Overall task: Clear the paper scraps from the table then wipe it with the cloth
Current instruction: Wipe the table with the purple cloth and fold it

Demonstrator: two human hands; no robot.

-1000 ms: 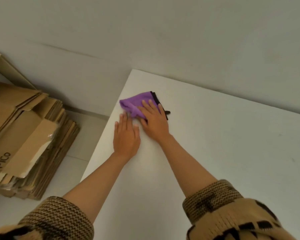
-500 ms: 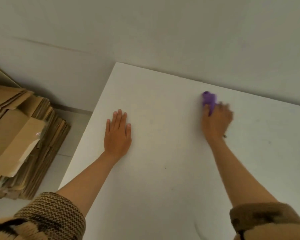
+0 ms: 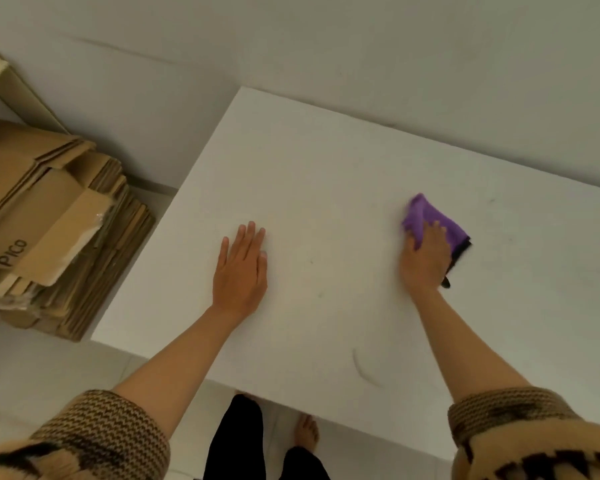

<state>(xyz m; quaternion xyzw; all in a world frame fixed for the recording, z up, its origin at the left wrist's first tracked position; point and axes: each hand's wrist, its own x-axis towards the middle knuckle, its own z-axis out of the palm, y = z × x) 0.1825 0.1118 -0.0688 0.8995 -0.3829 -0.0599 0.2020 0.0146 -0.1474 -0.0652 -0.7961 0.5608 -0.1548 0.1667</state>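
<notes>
The purple cloth [image 3: 433,216] lies on the white table [image 3: 326,161], toward 3 o'clock of the visible top, with a dark hem showing at its 4 o'clock edge. The right hand [image 3: 425,259] is palm-down on it, fingers laid nearly straight across the fabric and pressing. A fold rises over the thumb side, so I cannot tell whether the thumb pinches it. Well apart, at 9 o'clock from the cloth, the left hand [image 3: 241,271] rests flat and relaxed on the bare top, holding nothing, seemingly as a brace.

No paper scraps show on the visible part of the table, so the wiping looks like the step in hand. To do it well, keep the palm's weight over the cloth so it glides flat rather than bunching further. Work in overlapping passes. Cover the faint specks [image 3: 311,262] between the hands, the smudge [image 3: 490,201] at 1 o'clock of the cloth and the curved grey mark [image 3: 364,370] at 7 o'clock near the front edge. The patch under the left hand needs that hand lifted.

On the floor at 9 o'clock of the table sits a stack of flattened cardboard boxes [image 3: 49,220].
</notes>
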